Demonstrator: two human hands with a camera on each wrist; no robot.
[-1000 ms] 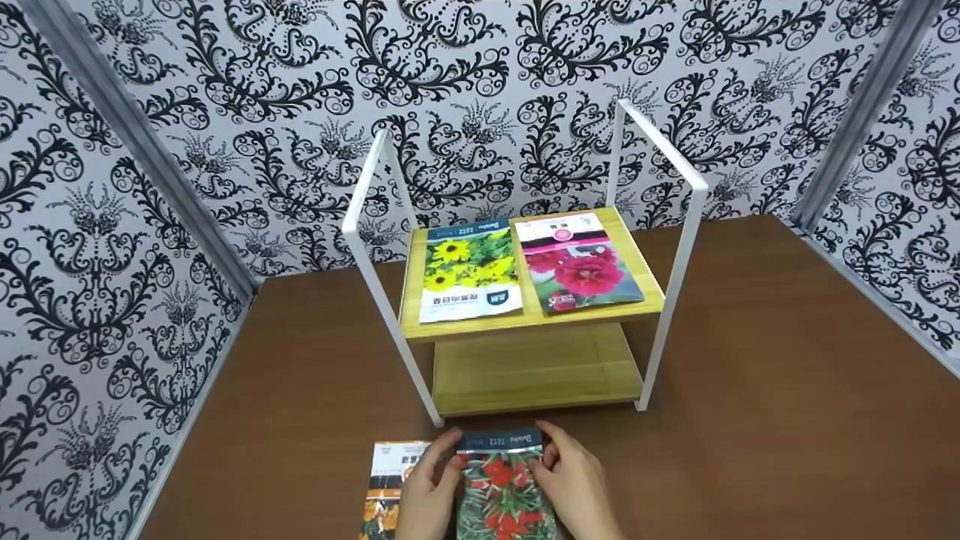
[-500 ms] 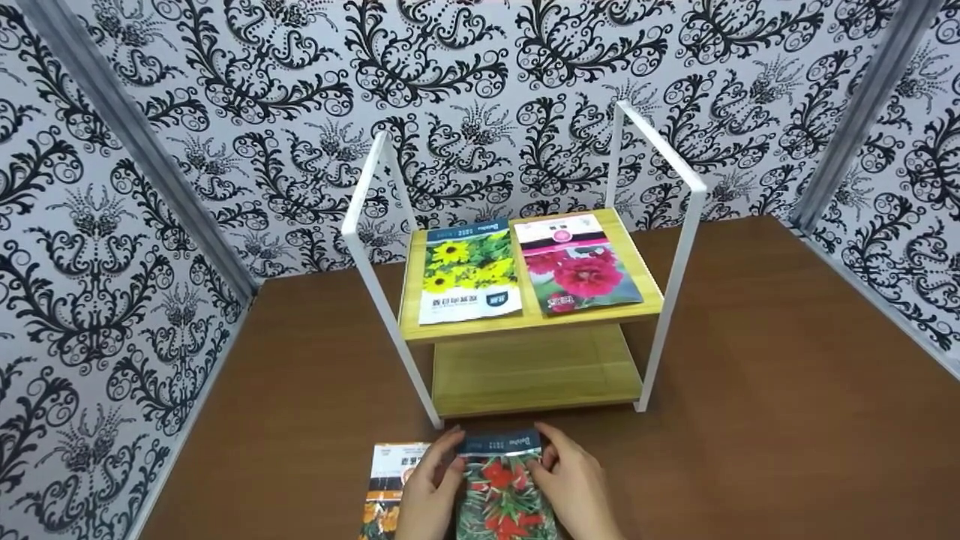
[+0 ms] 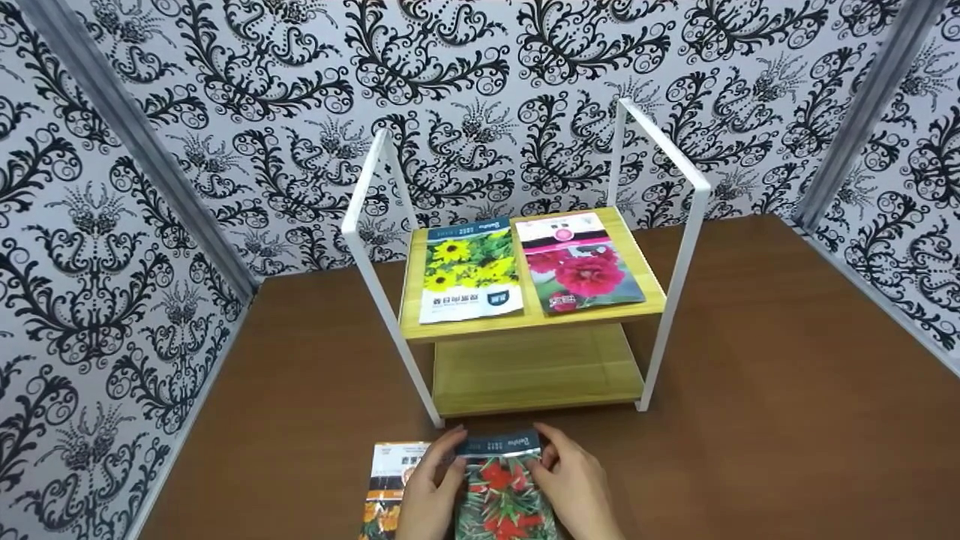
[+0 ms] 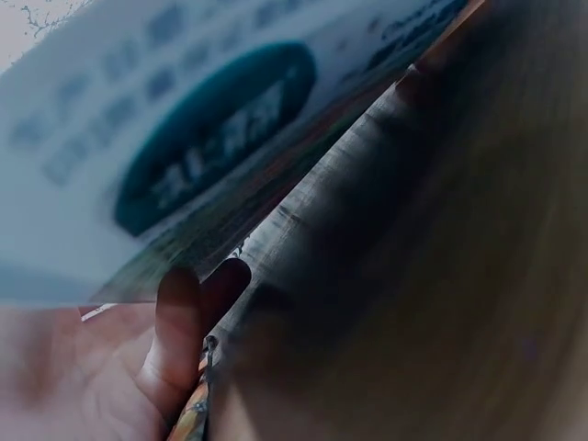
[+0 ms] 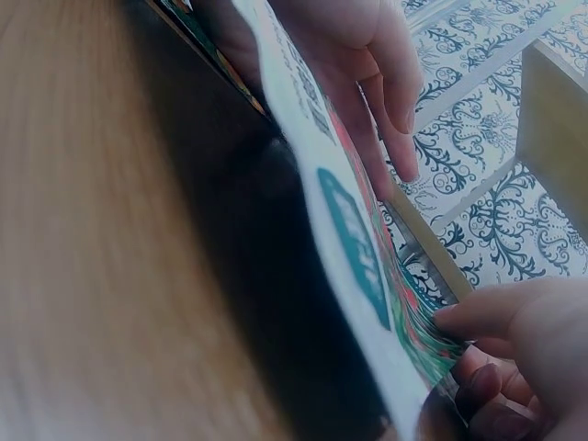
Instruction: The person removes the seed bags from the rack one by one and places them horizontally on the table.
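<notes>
Both hands hold a seed packet (image 3: 502,495) with red flowers, green leaves and a dark blue top band. My left hand (image 3: 431,487) pinches its left edge, thumb on the front; my right hand (image 3: 576,484) pinches the right edge the same way. The right wrist view shows the packet (image 5: 349,239) tilted over the brown table (image 5: 101,239), with a dark shadow beneath. Its white lower part with a green oval logo fills the upper left of the left wrist view. An orange-flowered packet (image 3: 384,495) lies on the table, partly hidden by my left hand.
A two-tier rack (image 3: 532,367) with white metal frames and wooden shelves stands just beyond my hands. On its upper shelf lie a yellow-flower packet (image 3: 472,270) and a pink-flower packet (image 3: 577,262), side by side. Patterned panels (image 3: 480,90) enclose the table at the back and sides.
</notes>
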